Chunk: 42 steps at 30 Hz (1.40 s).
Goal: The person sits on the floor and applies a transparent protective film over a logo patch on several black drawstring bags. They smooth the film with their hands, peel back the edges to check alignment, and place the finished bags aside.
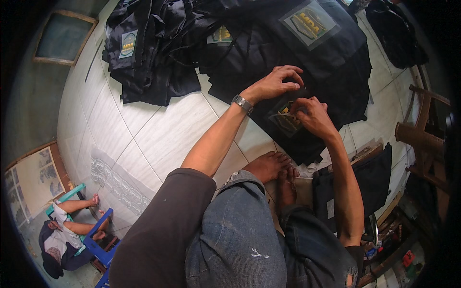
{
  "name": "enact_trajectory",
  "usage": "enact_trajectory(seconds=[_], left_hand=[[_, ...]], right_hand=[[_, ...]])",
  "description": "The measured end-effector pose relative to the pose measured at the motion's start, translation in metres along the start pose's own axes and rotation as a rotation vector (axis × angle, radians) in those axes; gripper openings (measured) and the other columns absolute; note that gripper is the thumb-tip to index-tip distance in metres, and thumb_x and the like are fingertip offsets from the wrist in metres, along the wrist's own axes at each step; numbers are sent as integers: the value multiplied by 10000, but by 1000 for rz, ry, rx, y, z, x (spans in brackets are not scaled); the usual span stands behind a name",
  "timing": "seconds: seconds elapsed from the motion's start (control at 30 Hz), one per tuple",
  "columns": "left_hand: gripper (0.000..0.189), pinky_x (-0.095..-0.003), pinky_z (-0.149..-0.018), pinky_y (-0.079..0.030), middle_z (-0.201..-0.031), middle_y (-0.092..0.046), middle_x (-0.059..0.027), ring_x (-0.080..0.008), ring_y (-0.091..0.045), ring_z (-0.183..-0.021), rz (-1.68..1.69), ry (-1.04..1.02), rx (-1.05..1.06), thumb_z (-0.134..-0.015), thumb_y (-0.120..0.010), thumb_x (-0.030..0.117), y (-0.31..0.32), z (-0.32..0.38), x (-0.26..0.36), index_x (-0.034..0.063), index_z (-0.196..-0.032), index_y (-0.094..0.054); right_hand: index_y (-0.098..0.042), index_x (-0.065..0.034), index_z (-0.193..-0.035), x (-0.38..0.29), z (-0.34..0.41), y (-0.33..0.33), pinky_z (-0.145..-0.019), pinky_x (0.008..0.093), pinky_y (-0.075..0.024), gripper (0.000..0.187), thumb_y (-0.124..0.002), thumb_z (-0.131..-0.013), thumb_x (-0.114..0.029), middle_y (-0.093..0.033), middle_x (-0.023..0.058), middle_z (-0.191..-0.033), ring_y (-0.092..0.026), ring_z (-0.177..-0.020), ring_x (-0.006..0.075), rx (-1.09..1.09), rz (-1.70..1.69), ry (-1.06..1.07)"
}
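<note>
Black fabric pieces (245,61) lie spread over the tiled floor in front of me. On the nearest piece is a printed transfer sheet (286,122) with a shield-shaped emblem; my right hand (311,115) pinches a clear film at its upper right part, and the film looks partly lifted. My left hand (277,82), a metal watch at its wrist, hovers or rests lightly over the fabric just above the sheet, fingers curled and apart, holding nothing I can see. Similar emblem sheets lie on the cloth: a large one (309,23), one at the left (128,44) and one partly covered (220,35).
A translucent sheet with printed outlines (117,180) lies on the floor at left. Beyond it a person (68,230) sits near a blue plastic chair (97,237). Folded black cloth (371,180) is at right, near a brown wooden stand (419,136). My bare feet are close to the fabric.
</note>
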State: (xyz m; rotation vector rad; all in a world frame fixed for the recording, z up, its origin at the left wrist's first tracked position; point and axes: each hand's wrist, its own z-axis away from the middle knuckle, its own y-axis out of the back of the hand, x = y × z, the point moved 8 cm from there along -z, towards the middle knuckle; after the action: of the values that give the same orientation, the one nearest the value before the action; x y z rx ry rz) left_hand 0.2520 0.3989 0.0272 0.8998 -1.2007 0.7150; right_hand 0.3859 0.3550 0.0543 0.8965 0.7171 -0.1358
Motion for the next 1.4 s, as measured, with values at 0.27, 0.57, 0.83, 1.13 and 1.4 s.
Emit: enact_trajectory(seconds=[0.27, 0.57, 0.83, 1.13, 1.4], left_hand=[[231, -477, -1185, -346, -1567, -452, -44, -295, -323, -1473, -11, 7, 7, -970, -670, 339, 0, -1, -1, 199, -1142, -736], [242, -479, -1185, -342, -1559, -462, -47, -293, -330, -1471, -11, 4, 14, -968, -671, 344, 1, -1, -3, 195, -1147, -735], [249, -481, -1192, -337, -1556, -465, -44, -293, -334, -1471, -4, 13, 14, -970, -671, 343, 1, -1, -1, 200, -1164, -735], [261, -484, -1195, -343, -1549, -475, -44, -293, -353, -1464, -13, 16, 22, -968, -673, 364, 1, -1, -1, 211, -1170, -735], [260, -498, -1197, -337, -1547, -477, -45, -298, -364, -1461, -23, -1, 23, -971, -670, 368, 3, -1, -1, 220, -1174, -735]], right_hand=[[-756, -88, -981, 5, 2, 0, -1010, 498, -302, 186, -607, -897, -162, -719, 123, -994, -555, -1093, 307, -2, -11, -9], [-749, -77, -972, 2, 3, 0, -1011, 495, -300, 162, -616, -910, -146, -710, 99, -1044, -547, -1109, 298, -35, -17, -8], [-747, -68, -980, 8, 5, -2, -1023, 501, -298, 176, -608, -957, -173, -681, 103, -1084, -536, -1122, 313, -51, 37, 8], [-732, -67, -1042, 12, 11, 0, -1039, 494, -301, 201, -648, -871, -130, -681, 110, -1119, -535, -1153, 318, -80, -3, 12], [-615, -19, -1279, 18, 7, 5, -1049, 504, -413, 458, -675, -864, -204, -700, 223, -1220, -661, -1145, 383, 21, -111, -74]])
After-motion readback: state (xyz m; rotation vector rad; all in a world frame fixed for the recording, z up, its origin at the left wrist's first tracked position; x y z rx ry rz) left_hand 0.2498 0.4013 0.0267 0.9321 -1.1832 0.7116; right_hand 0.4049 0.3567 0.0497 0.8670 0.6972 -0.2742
